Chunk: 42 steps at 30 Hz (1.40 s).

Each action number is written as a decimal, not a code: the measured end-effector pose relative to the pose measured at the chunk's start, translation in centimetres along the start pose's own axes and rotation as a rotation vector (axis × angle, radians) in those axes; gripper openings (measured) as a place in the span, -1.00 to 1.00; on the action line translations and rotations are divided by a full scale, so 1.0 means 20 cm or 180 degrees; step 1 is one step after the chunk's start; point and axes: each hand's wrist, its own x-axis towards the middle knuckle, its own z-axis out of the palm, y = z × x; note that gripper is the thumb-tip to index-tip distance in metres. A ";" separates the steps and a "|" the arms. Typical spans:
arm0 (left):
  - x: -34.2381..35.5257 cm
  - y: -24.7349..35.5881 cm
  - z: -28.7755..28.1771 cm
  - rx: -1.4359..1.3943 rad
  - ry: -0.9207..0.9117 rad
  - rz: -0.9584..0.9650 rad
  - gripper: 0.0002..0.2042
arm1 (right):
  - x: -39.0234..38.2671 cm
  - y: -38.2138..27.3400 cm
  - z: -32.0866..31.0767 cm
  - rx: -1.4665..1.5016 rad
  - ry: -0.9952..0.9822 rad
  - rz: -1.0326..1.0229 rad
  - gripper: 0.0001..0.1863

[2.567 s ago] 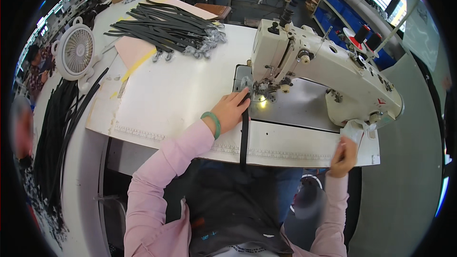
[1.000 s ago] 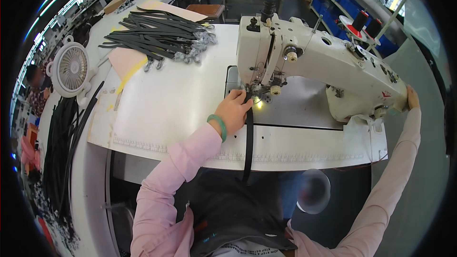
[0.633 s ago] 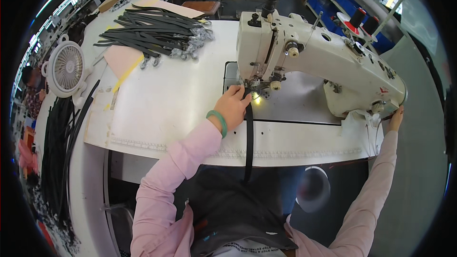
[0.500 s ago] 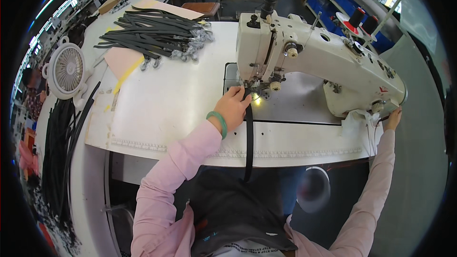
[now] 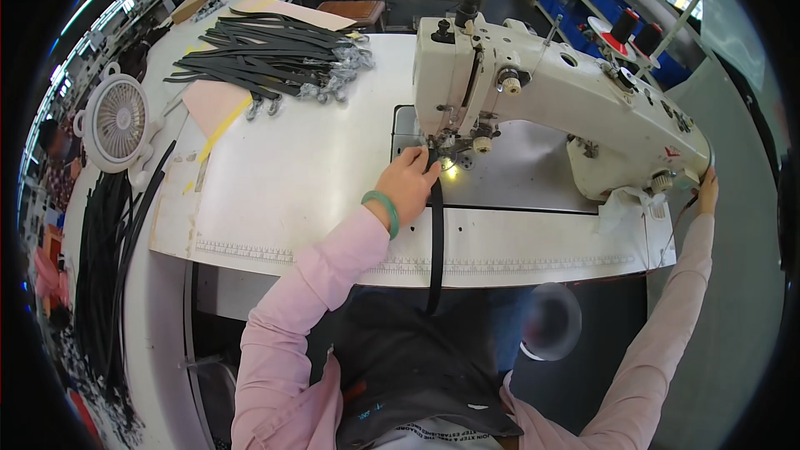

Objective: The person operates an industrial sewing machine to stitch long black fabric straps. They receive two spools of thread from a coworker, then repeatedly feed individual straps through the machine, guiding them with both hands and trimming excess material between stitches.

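My left hand (image 5: 407, 185), with a green bangle at the wrist, pinches a black strap (image 5: 437, 237) just in front of the needle area of a white sewing machine (image 5: 575, 87). The strap runs from under the presser foot toward me, over the table's front edge, and hangs against my dark apron. A small lamp lights the stitching spot; my fingers partly cover the strap's far end. Over at the machine's right end, my right hand (image 5: 707, 193) is curled on the handwheel (image 5: 711, 158), its fingertips partly hidden.
A pile of black straps (image 5: 267, 54) with plastic-wrapped ends lies at the back left. More long black strips (image 5: 104, 275) hang beside a white fan (image 5: 118, 121). Thread spools (image 5: 625, 27) stand behind the machine. White cloth (image 5: 625, 204) sits under its right end.
My right hand has moved up and slightly outward around the machine's right end. My left hand stays on the strap, almost unmoved.
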 end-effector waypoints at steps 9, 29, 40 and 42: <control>0.00 0.01 0.00 -0.0064 -0.0011 -0.0062 -0.60 | -0.09 0.03 0.10 0.0607 0.0414 -0.0098 -0.45; -0.02 -0.02 -0.03 0.0058 -0.0116 -0.0165 -0.61 | -0.23 -0.01 0.26 0.1681 0.0431 0.0268 -0.47; 0.02 -0.03 0.02 -0.0067 0.0026 -0.0055 -0.60 | 0.06 0.08 0.04 -0.0196 0.0713 -0.0210 -0.37; -0.03 -0.05 -0.01 0.0077 -0.0068 -0.0171 -0.60 | -0.20 0.10 0.30 -0.0142 0.0360 0.0052 -0.40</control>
